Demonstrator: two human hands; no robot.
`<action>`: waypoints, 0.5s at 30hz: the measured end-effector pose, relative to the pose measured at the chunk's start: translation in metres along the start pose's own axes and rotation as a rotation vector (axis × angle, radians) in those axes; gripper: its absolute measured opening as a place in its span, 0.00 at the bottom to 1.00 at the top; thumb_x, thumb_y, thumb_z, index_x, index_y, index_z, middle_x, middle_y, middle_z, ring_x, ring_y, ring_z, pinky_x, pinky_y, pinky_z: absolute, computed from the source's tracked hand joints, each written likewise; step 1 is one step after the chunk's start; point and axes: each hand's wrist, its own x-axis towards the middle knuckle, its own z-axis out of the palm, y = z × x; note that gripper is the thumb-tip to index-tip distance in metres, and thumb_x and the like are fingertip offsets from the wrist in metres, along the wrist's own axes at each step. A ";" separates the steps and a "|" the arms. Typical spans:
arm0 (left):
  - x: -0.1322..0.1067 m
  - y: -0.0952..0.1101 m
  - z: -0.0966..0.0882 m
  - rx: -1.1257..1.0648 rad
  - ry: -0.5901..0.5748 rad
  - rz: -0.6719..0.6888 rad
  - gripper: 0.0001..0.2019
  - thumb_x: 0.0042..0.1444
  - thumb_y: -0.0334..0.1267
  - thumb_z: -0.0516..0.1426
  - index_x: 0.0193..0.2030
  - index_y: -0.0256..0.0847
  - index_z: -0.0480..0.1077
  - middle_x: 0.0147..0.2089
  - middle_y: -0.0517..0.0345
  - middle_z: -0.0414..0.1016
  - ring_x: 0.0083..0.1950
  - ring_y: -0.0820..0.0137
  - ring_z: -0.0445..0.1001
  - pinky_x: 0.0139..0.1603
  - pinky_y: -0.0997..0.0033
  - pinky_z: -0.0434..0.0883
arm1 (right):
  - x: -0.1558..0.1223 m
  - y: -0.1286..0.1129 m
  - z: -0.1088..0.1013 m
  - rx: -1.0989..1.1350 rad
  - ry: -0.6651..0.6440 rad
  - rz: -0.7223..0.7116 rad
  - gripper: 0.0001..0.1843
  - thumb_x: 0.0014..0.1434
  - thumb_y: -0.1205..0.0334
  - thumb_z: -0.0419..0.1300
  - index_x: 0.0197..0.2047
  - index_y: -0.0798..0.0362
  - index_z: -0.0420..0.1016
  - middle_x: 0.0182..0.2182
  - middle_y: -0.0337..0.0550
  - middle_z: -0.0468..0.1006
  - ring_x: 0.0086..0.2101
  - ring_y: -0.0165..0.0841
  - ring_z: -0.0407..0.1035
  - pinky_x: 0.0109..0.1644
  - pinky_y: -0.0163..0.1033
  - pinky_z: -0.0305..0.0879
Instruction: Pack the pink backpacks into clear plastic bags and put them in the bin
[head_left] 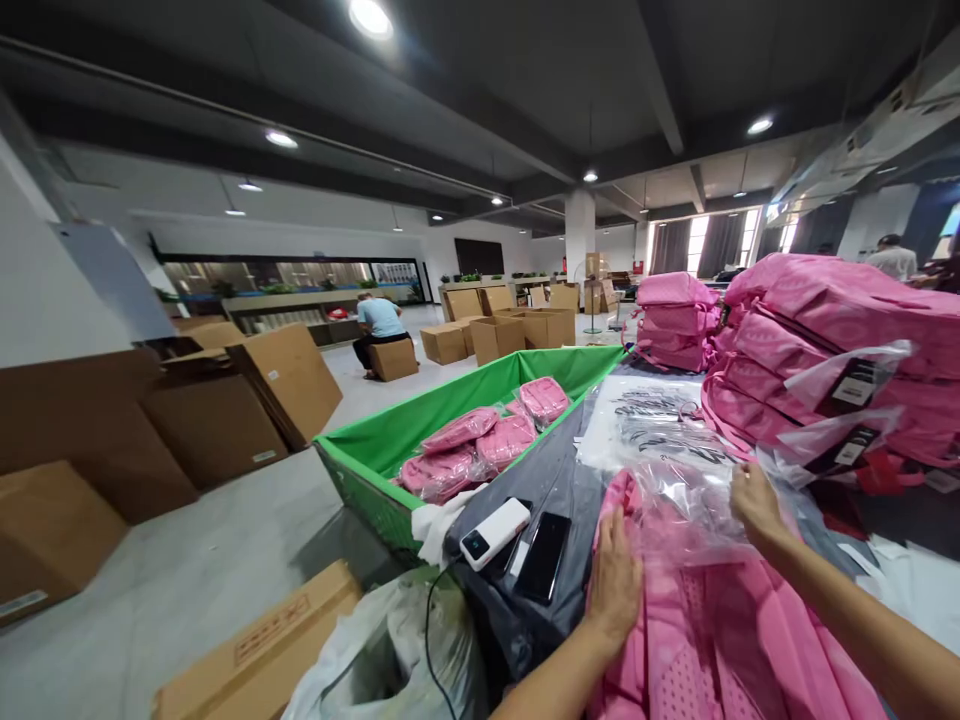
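Observation:
A pink backpack (720, 620) lies on the table right in front of me, its far end partly inside a clear plastic bag (682, 500). My left hand (616, 578) rests on the backpack's left edge with its fingers stretched out. On the right side, my right hand (752, 500) is closed, its fingers pinching the edge of the plastic bag. Beyond the hands lies a stack of flat plastic bags (649, 425) with black print. Tall stacks of pink backpacks (817, 350) with hang tags stand just past my right hand.
Left of the table is a green-lined bin (375, 450) holding several wrapped pink pouches (510, 437). A white power bank (495, 533) with a cable and a black phone (544, 557) lie near my left hand. Cardboard boxes (517, 335) and a seated person (381, 325) are farther back.

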 end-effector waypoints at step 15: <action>0.011 0.013 -0.056 0.303 0.091 0.177 0.26 0.55 0.18 0.50 0.56 0.42 0.74 0.51 0.52 0.78 0.53 0.65 0.75 0.57 0.63 0.71 | -0.102 0.015 -0.041 -0.127 -0.410 -0.328 0.06 0.61 0.57 0.48 0.33 0.46 0.61 0.26 0.39 0.72 0.27 0.35 0.70 0.31 0.38 0.63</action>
